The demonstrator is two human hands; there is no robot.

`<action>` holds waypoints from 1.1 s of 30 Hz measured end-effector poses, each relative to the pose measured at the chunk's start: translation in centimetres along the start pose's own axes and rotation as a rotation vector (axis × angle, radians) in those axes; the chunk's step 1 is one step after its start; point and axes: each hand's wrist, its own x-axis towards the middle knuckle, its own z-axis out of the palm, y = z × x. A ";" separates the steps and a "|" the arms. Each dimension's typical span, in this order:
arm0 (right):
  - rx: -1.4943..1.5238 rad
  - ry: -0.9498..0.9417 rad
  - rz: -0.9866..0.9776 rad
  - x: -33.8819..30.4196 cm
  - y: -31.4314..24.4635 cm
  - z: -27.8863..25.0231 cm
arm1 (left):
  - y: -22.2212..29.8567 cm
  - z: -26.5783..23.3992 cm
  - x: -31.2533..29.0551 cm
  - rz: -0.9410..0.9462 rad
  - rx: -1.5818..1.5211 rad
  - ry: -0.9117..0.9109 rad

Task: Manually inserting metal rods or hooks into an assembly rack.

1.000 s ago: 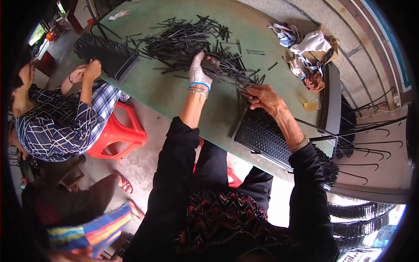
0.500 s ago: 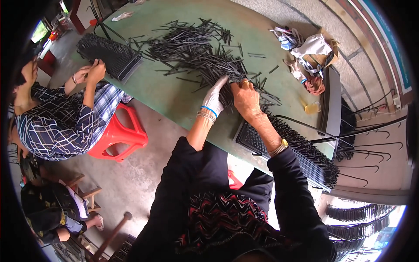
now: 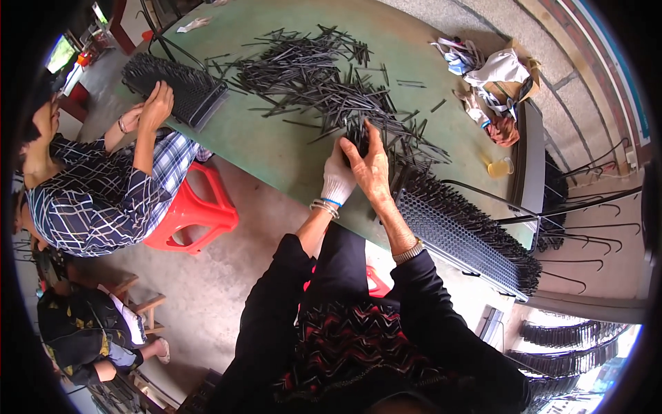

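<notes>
In front of me, a bundle of thin black sticks (image 3: 356, 134) is clasped between both hands. My left hand (image 3: 338, 172), in a white glove with a blue cuff edge, closes on the bundle from the left. My bare right hand (image 3: 372, 165) grips it from the right, thumb and fingers around it. Just beyond lies a loose heap of the same black sticks (image 3: 303, 72) on the green table (image 3: 269, 148). To the right of my right forearm is a long perforated rack (image 3: 455, 228), its far side densely filled with black sticks.
A co-worker (image 3: 103, 179) sits at the left by a similar rack (image 3: 186, 96), near a red stool (image 3: 200, 214). Cloths and gloves (image 3: 500, 76) lie at the far right, with a cup of yellowish liquid (image 3: 500, 168) nearer. Black hooked rods (image 3: 586, 241) stick out at the right.
Both hands have drawn back slightly from the heap and come together, lifting the bundle of sticks between them. The co-worker's nearer hand has risen a little.
</notes>
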 end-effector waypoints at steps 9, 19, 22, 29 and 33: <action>0.313 0.138 0.050 -1.0 -0.8 -1.3 | 3.7 0.8 -2.2 0.143 -0.006 0.030; 0.350 -0.112 0.161 -0.6 -2.3 -4.1 | 5.7 0.1 -3.0 0.191 0.019 0.003; 0.520 -0.113 0.208 0.0 -0.5 -4.8 | 5.4 0.7 -3.0 0.289 0.147 0.059; 0.532 0.081 0.104 1.2 -0.4 -3.9 | 4.8 1.4 -3.5 0.210 0.119 0.026; 0.505 0.183 0.073 1.5 -0.5 -3.6 | 4.9 1.8 -3.4 0.189 0.144 0.037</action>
